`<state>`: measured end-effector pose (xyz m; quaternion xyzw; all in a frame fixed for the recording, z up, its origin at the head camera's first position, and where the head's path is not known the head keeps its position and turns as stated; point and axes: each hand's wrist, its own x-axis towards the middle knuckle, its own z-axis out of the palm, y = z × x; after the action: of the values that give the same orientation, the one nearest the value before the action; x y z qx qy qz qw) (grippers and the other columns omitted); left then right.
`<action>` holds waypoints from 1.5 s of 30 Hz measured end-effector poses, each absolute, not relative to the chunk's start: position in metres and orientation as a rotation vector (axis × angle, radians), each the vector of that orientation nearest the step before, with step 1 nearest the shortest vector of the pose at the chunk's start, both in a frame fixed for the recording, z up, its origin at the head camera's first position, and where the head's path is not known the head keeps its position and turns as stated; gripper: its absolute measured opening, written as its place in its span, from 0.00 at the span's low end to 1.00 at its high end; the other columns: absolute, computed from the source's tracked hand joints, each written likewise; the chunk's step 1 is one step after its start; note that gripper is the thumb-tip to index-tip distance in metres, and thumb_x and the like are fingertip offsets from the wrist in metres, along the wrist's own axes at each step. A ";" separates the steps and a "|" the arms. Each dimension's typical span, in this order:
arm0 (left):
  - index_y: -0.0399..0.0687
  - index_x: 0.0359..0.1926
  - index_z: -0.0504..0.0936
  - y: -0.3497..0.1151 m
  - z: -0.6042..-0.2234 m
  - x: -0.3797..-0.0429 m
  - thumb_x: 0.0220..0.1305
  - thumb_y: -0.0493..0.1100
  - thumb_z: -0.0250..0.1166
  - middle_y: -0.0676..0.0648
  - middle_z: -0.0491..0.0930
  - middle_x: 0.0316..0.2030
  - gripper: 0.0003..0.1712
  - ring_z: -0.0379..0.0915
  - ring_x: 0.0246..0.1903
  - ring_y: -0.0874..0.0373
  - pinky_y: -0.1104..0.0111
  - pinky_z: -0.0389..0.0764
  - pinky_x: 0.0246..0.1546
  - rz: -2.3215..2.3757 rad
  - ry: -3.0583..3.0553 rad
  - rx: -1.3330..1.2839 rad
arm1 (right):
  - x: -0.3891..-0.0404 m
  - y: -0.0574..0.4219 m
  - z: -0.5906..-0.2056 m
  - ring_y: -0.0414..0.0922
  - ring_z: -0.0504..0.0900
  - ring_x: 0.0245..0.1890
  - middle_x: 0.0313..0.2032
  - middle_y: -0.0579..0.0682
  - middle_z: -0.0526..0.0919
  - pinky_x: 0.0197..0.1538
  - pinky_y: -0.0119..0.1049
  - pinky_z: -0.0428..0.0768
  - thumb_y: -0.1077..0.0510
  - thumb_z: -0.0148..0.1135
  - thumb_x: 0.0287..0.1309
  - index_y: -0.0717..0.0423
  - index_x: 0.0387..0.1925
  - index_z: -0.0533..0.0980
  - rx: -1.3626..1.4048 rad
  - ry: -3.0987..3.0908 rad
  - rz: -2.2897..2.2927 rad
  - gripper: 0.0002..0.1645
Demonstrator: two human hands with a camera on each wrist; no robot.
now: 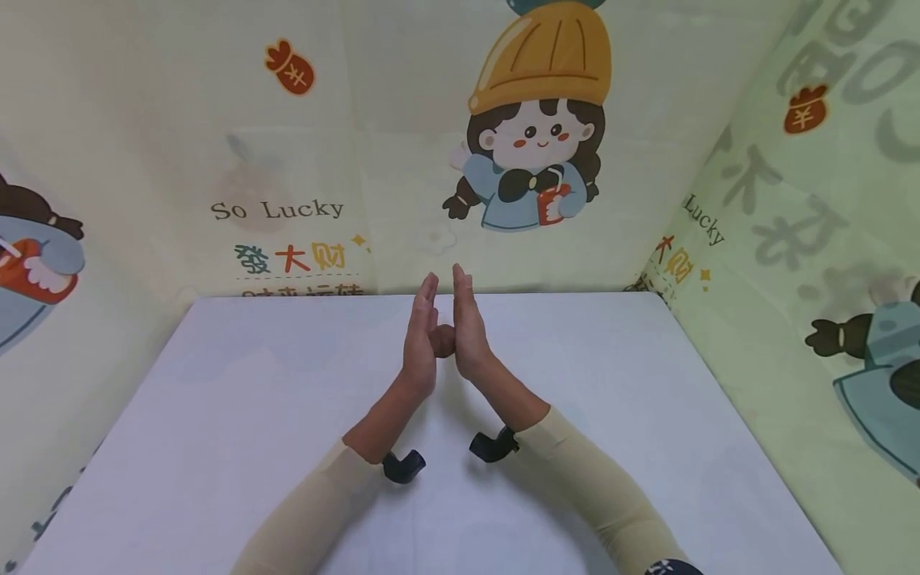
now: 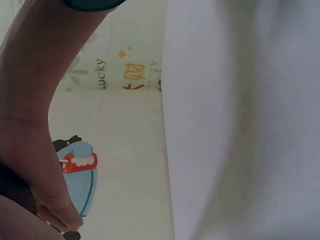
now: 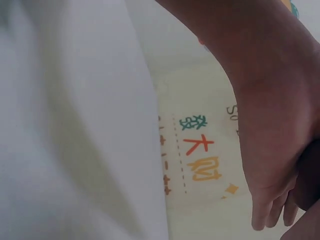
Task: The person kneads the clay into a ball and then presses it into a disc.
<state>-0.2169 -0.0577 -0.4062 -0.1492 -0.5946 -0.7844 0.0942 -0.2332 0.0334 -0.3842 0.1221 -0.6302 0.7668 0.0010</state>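
A small dark brown ball (image 1: 443, 341) is held between two facing palms, above the table. My left hand (image 1: 421, 335) touches it from the left side, fingers straight and pointing up and away. Against its other side lies the palm of my right hand (image 1: 469, 323), also with straight fingers. In the left wrist view the ball (image 2: 16, 190) shows dark at the left edge, below the right hand (image 2: 35, 155). The right wrist view has the ball (image 3: 309, 180) at its right edge, beside the left hand (image 3: 277, 125). The ball is partly hidden by the hands; its material I cannot tell.
A white table (image 1: 216, 415) lies beneath both arms. Pale printed cloth (image 1: 402, 144) with cartoon figures and lettering stands behind and along both sides. Black curved wrist cameras (image 1: 404, 467) are worn at both cuffs of the beige sleeves (image 1: 316, 503).
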 end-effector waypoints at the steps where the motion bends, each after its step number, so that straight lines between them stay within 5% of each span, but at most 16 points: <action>1: 0.42 0.84 0.48 -0.057 -0.406 -0.217 0.82 0.56 0.33 0.47 0.49 0.83 0.39 0.41 0.81 0.59 0.58 0.40 0.78 -2.331 -1.739 -0.435 | -0.232 0.033 -0.384 0.44 0.35 0.82 0.84 0.47 0.40 0.79 0.50 0.36 0.34 0.26 0.82 0.53 0.85 0.43 0.394 -2.002 2.406 0.44; 10: 0.47 0.86 0.42 -0.053 -0.403 -0.222 0.81 0.59 0.32 0.50 0.41 0.84 0.40 0.31 0.81 0.59 0.50 0.37 0.78 -2.282 -1.776 -0.394 | -0.221 0.033 -0.390 0.44 0.38 0.82 0.84 0.50 0.41 0.80 0.47 0.41 0.34 0.24 0.82 0.58 0.85 0.42 0.473 -2.062 2.386 0.45; 17: 0.47 0.86 0.41 -0.059 -0.398 -0.228 0.82 0.60 0.30 0.51 0.39 0.84 0.41 0.30 0.81 0.61 0.56 0.34 0.78 -2.220 -1.776 -0.340 | -0.204 0.030 -0.391 0.46 0.54 0.77 0.84 0.50 0.40 0.70 0.46 0.64 0.37 0.21 0.83 0.59 0.84 0.40 0.600 -2.066 2.368 0.43; 25: 0.46 0.85 0.42 -0.071 -0.387 -0.239 0.83 0.58 0.29 0.50 0.41 0.84 0.39 0.32 0.81 0.64 0.60 0.35 0.78 -2.136 -1.783 -0.389 | -0.194 0.030 -0.380 0.45 0.56 0.75 0.84 0.50 0.43 0.78 0.52 0.50 0.35 0.22 0.82 0.56 0.85 0.41 0.655 -2.039 2.376 0.44; 26: 0.45 0.85 0.42 -0.072 -0.386 -0.240 0.83 0.57 0.30 0.50 0.41 0.84 0.39 0.33 0.81 0.64 0.61 0.36 0.78 -2.131 -1.775 -0.393 | -0.193 0.030 -0.378 0.46 0.64 0.67 0.80 0.55 0.57 0.75 0.51 0.55 0.36 0.22 0.82 0.57 0.85 0.41 0.669 -2.028 2.378 0.43; 28: 0.44 0.85 0.43 -0.074 -0.383 -0.241 0.83 0.57 0.30 0.50 0.42 0.84 0.38 0.34 0.81 0.64 0.63 0.37 0.78 -2.144 -1.740 -0.398 | -0.191 0.030 -0.377 0.44 0.69 0.47 0.55 0.57 0.78 0.65 0.44 0.63 0.39 0.21 0.83 0.59 0.84 0.40 0.696 -1.999 2.388 0.42; 30: 0.43 0.85 0.43 -0.075 -0.383 -0.242 0.83 0.56 0.31 0.48 0.42 0.84 0.38 0.34 0.81 0.63 0.65 0.38 0.77 -2.161 -1.710 -0.396 | -0.188 0.030 -0.376 0.42 0.62 0.32 0.28 0.54 0.70 0.52 0.39 0.63 0.41 0.20 0.84 0.60 0.84 0.40 0.724 -1.973 2.393 0.40; 32: 0.42 0.85 0.44 -0.076 -0.383 -0.242 0.84 0.56 0.31 0.48 0.43 0.84 0.38 0.35 0.81 0.63 0.66 0.38 0.77 -2.176 -1.688 -0.396 | -0.186 0.030 -0.376 0.43 0.53 0.26 0.22 0.53 0.51 0.46 0.39 0.60 0.41 0.19 0.84 0.60 0.84 0.41 0.740 -1.959 2.392 0.40; 34: 0.42 0.85 0.43 -0.075 -0.384 -0.241 0.84 0.55 0.31 0.48 0.42 0.84 0.38 0.35 0.81 0.63 0.65 0.38 0.77 -2.173 -1.703 -0.411 | -0.185 0.030 -0.377 0.40 0.58 0.29 0.24 0.54 0.63 0.51 0.40 0.63 0.39 0.19 0.84 0.59 0.84 0.40 0.741 -1.973 2.367 0.41; 36: 0.43 0.85 0.43 -0.073 -0.384 -0.239 0.83 0.55 0.31 0.49 0.42 0.84 0.38 0.34 0.81 0.63 0.62 0.37 0.78 -2.151 -1.743 -0.448 | -0.186 0.030 -0.377 0.38 0.64 0.36 0.46 0.58 0.78 0.61 0.41 0.63 0.35 0.19 0.83 0.58 0.84 0.40 0.729 -1.997 2.329 0.44; 38: 0.46 0.85 0.44 -0.070 -0.384 -0.236 0.83 0.55 0.30 0.52 0.42 0.84 0.38 0.35 0.81 0.64 0.60 0.37 0.78 -2.130 -1.797 -0.485 | -0.187 0.031 -0.378 0.38 0.67 0.40 0.70 0.60 0.69 0.63 0.41 0.65 0.30 0.21 0.81 0.56 0.85 0.39 0.718 -2.016 2.286 0.47; 41: 0.48 0.86 0.44 -0.065 -0.384 -0.230 0.82 0.57 0.29 0.53 0.42 0.84 0.38 0.34 0.81 0.63 0.55 0.37 0.78 -2.141 -1.840 -0.537 | -0.190 0.033 -0.378 0.39 0.68 0.29 0.69 0.63 0.67 0.44 0.32 0.71 0.22 0.24 0.75 0.53 0.85 0.38 0.731 -2.034 2.221 0.55; 43: 0.49 0.86 0.44 -0.063 -0.385 -0.227 0.82 0.58 0.29 0.53 0.42 0.84 0.39 0.33 0.81 0.63 0.53 0.37 0.78 -2.165 -1.852 -0.554 | -0.190 0.033 -0.377 0.41 0.62 0.20 0.61 0.63 0.69 0.31 0.32 0.64 0.19 0.26 0.72 0.53 0.85 0.37 0.740 -2.037 2.183 0.59; 45: 0.49 0.86 0.44 -0.061 -0.385 -0.224 0.82 0.59 0.29 0.52 0.41 0.84 0.39 0.32 0.81 0.61 0.51 0.36 0.78 -2.199 -1.849 -0.572 | -0.191 0.034 -0.378 0.41 0.59 0.17 0.67 0.58 0.68 0.26 0.32 0.60 0.17 0.27 0.70 0.52 0.85 0.37 0.739 -2.047 2.149 0.60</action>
<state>-0.2242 -0.0613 -0.3852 -0.1942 -0.6277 -0.7463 0.1058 -0.1907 0.0337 -0.3777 0.2413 -0.6687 0.7021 0.0414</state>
